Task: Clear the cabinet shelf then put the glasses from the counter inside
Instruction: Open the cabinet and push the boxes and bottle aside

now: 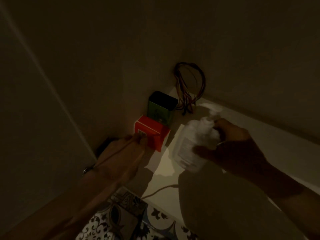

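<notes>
Dim light; pale cabinet shelf point(166, 163) carries a red carton point(152, 135) near the left wall, left hand point(119, 158) with its grip pressed on the carton's near face, fingers closed against it. Just behind the carton stands a dark green tin point(161, 106); right of the carton the right hand point(233, 146) grips a white pump bottle point(195, 144), tilted, fingers wrapped round it. Coloured wires point(188, 87) hang on the back wall behind the tin; patterned tiles point(128, 220) show below the shelf edge.

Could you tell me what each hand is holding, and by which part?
The right hand grips the white plastic pump bottle around its body. The left hand touches the orange cardboard box; grip unclear.
</notes>
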`<state>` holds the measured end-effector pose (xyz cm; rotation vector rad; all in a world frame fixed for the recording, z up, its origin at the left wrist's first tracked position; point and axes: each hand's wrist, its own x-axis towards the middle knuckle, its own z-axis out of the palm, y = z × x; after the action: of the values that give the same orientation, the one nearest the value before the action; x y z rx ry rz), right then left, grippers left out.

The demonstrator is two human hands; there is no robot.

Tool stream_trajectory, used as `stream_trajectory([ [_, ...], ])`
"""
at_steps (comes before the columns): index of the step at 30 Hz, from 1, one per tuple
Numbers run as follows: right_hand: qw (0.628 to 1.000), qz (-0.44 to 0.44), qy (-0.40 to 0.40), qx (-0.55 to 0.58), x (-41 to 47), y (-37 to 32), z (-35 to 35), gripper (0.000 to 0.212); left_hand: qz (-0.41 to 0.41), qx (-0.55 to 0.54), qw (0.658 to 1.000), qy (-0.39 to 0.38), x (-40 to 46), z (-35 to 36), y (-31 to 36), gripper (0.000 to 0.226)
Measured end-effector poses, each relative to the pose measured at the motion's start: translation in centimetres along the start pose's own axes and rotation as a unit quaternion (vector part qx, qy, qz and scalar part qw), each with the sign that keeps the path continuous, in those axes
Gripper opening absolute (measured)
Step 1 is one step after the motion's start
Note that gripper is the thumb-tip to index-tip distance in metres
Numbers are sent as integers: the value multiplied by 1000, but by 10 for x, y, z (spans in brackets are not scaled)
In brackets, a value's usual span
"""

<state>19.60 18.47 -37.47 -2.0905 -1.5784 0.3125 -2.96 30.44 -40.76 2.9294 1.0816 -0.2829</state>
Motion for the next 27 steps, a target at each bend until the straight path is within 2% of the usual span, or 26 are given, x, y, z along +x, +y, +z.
stream_trajectory([
  [4, 996, -73, 32, -23, 16, -37, 33, 55, 63, 75, 991, 96, -5, 12, -16, 48],
  [7, 990, -61, -34, -120, 31, -53, 54, 66, 48, 135, 987, 79, -5, 22, -21, 56],
  [9, 999, -33, -38, -14, 42, -57, 66, 65, 55, 146, 985, 77, -4, 22, -23, 57],
  [11, 996, 20, -24, 79, 53, -62, 77, 62, 66, 149, 979, 120, -4, 20, -21, 52],
  [14, 997, 43, -39, 57, 65, -65, 94, 65, 58, 205, 975, 68, -3, 29, -25, 49],
  [18, 998, 45, -31, 24, 73, -63, 117, 51, 47, 204, 973, 94, -7, 32, -26, 42],
  [22, 998, 35, -42, 8, 81, -64, 131, 48, 60, 191, 975, 91, -6, 29, -26, 33],
  [27, 998, 28, -48, 28, 88, -66, 134, 47, 34, 215, 970, 110, -8, 34, -26, 44],
])
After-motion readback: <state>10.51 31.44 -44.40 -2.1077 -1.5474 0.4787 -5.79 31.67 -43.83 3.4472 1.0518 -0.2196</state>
